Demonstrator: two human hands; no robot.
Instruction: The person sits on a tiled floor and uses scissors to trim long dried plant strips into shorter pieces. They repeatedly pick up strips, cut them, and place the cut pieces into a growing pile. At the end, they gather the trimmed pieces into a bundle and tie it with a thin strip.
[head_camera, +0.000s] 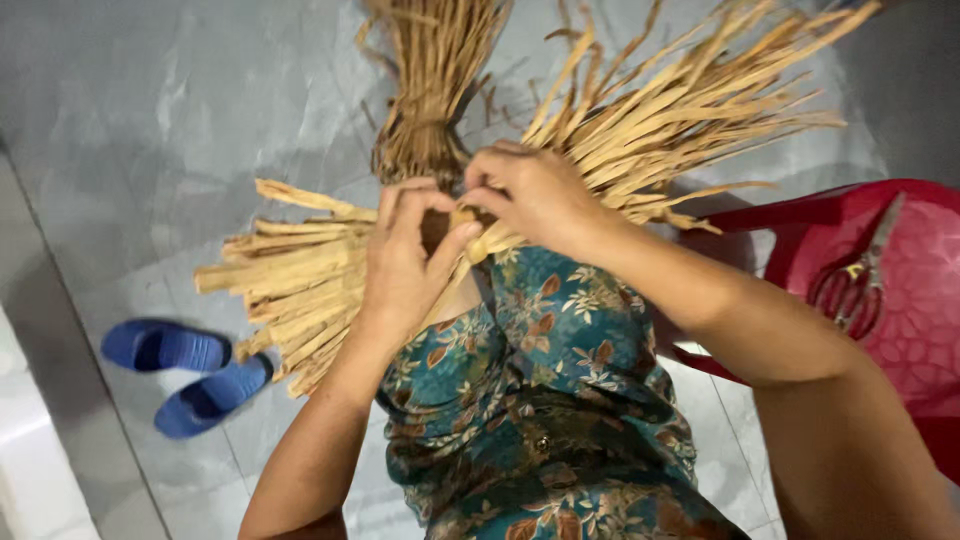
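While scissors (858, 285) lie apart, both hands' (405, 265) grip pinches the straw bundle (300, 285) centre.

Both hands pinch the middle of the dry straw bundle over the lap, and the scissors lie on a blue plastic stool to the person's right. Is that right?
Not quite. In the head view the scissors lie on a red plastic stool, not blue. The rest holds: left hand and right hand pinch the straw bundle at its middle.
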